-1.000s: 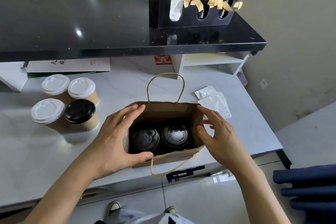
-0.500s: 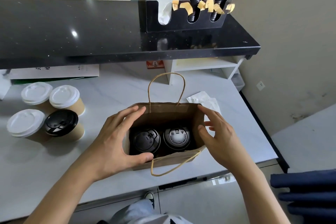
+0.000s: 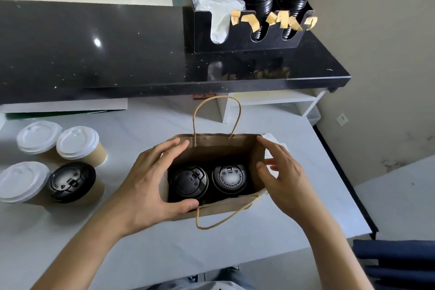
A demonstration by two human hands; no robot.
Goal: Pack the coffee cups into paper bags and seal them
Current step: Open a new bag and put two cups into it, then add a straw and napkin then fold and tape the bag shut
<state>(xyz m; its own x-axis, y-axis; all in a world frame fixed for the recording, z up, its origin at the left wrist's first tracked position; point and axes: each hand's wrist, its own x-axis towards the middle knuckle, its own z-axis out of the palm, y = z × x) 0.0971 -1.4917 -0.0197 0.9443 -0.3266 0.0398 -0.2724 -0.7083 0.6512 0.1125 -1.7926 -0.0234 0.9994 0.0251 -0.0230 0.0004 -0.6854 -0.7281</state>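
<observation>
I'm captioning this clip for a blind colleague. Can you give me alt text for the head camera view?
Two hands, left hand and right hand, hold the sides of an open brown paper bag on a white counter, with two black-lidded coffee cups standing inside. Four more lidded cups stand to the left, three white-lidded and one black-lidded.

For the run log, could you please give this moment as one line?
paper bag open | two black-lidded cups inside | left hand, right hand grip bag sides | unsealed
</observation>
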